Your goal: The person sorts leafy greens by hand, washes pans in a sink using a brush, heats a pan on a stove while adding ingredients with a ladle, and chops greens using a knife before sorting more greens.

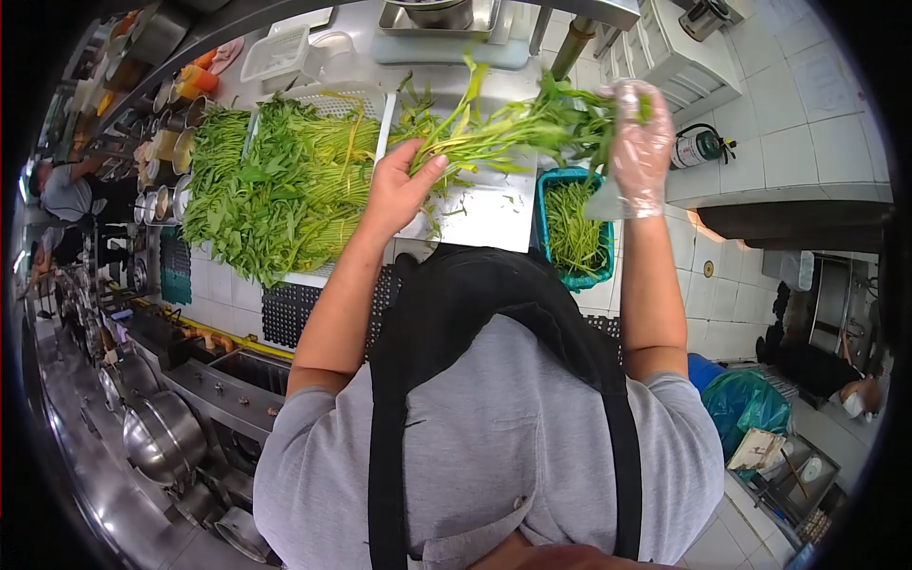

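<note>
A bunch of water spinach (503,133) stretches between my two hands above the steel worktop (489,214). My bare left hand (401,185) is closed around the pale stem ends, thumb on top. At the leafy end, my right hand (638,152), in a clear plastic glove, is closed on the greens; leaves show between its fingers. To the left, a white perforated crate (388,123) is heaped with tied bundles of water spinach (294,180). Below my right hand stands a green-lined basket (543,223) of cut stems (573,223). Leaf scraps lie on the worktop.
White plastic containers (275,55) and a metal tray (442,14) sit at the back. A fire extinguisher (698,145) and white drawers (655,47) are on the right. Pots (163,437) fill the lower left. Other people (71,185) are at the far left, another person (826,375) at right.
</note>
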A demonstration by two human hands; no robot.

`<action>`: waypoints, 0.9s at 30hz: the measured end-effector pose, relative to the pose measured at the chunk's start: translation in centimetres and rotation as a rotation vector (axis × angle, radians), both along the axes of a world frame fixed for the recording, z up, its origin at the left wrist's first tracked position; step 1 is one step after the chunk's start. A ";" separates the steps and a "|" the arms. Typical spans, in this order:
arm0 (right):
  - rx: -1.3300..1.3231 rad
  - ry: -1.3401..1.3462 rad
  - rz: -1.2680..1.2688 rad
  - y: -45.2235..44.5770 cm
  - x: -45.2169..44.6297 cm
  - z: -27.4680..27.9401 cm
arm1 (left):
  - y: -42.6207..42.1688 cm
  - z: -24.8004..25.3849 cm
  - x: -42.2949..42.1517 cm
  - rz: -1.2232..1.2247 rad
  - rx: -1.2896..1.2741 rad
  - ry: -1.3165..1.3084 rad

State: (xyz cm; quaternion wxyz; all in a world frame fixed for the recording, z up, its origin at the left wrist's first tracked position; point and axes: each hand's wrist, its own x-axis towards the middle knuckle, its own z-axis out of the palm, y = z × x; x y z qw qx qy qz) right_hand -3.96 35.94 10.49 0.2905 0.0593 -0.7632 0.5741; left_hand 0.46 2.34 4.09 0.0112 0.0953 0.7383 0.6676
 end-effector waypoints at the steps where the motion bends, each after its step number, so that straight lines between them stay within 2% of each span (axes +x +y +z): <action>1: -0.118 0.003 0.011 0.7 0.3 1.2 | -0.3 0.3 -0.1 0.024 0.026 -0.045; 2: -0.236 0.005 0.021 0.9 0.6 2.4 | -0.7 0.7 -0.1 0.025 0.018 -0.061; 3: -0.240 0.004 0.022 0.7 0.9 3.5 | -0.9 1.0 -0.1 0.027 0.015 -0.061; 5: -0.159 0.121 -0.153 0.2 1.4 5.6 | -0.9 1.3 -0.2 0.072 0.121 -0.082; 6: 0.014 0.151 -0.246 -0.1 1.6 6.3 | -0.9 1.4 -0.3 0.072 0.121 -0.081; 7: 0.014 0.154 -0.246 -0.5 2.0 6.6 | -0.8 1.5 -0.4 0.092 0.165 -0.088; 9: 0.220 0.144 -0.087 -1.5 2.6 7.0 | -0.7 1.7 -0.6 0.112 0.210 -0.093; 10: 0.294 0.220 0.002 -2.4 2.7 7.5 | -0.7 1.7 -0.6 0.113 0.189 -0.119; 11: 0.293 0.221 0.003 -3.1 2.7 7.6 | -0.7 1.8 -0.6 0.115 0.168 -0.146; 13: 0.553 0.288 0.139 -4.2 2.7 7.8 | -0.7 1.6 -0.6 0.092 0.149 -0.104; 15: 0.601 0.339 0.162 -5.0 2.7 8.0 | -0.6 1.5 -0.6 0.073 0.130 -0.059; 19: 0.643 0.457 0.038 -5.5 2.7 9.6 | -0.5 2.3 0.0 0.053 0.078 -0.018; 21: 0.729 0.480 0.233 -5.2 2.4 10.2 | -0.5 2.5 0.2 0.053 0.049 -0.003; 22: 0.899 0.387 0.297 -4.8 2.5 10.2 | -0.6 2.5 0.3 0.056 -0.001 0.016; 23: 0.901 0.387 0.298 -4.9 2.3 10.0 | -0.7 2.4 0.3 0.057 -0.051 0.036; 25: 1.069 0.346 0.385 -5.6 1.8 8.9 | -0.5 2.4 0.4 0.058 -0.071 0.040; 27: 1.057 0.338 0.390 -6.2 1.9 8.0 | -0.4 2.5 0.4 0.065 -0.091 0.044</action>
